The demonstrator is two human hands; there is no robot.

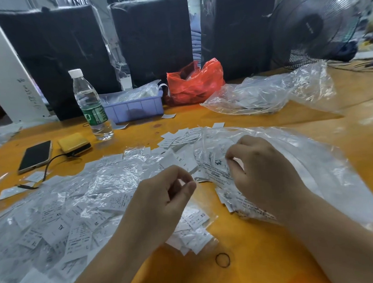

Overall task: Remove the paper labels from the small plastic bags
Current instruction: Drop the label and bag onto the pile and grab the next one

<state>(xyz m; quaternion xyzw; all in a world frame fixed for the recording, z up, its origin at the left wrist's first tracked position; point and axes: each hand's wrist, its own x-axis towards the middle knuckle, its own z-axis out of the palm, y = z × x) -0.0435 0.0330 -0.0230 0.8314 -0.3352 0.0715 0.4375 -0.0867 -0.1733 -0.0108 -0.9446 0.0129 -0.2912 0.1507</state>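
A heap of small clear plastic bags (62, 212) with white paper size labels inside covers the left half of the orange table (241, 266). My right hand (263, 176) pinches a small printed bag (215, 163) that lies on a large clear plastic sheet (312, 178). My left hand (164, 198) hovers over the heap with its fingers curled and thumb near the fingertips; I see nothing held in it. Loose white labels (177, 139) lie scattered beyond both hands.
A water bottle (91, 107), a blue tray (134, 107), a red bag (195, 82) and a big clear bag (269, 93) stand at the back. A phone (35, 155) and yellow box (74, 143) lie left. A rubber band (222, 260) lies near me. A fan (313, 24) stands far right.
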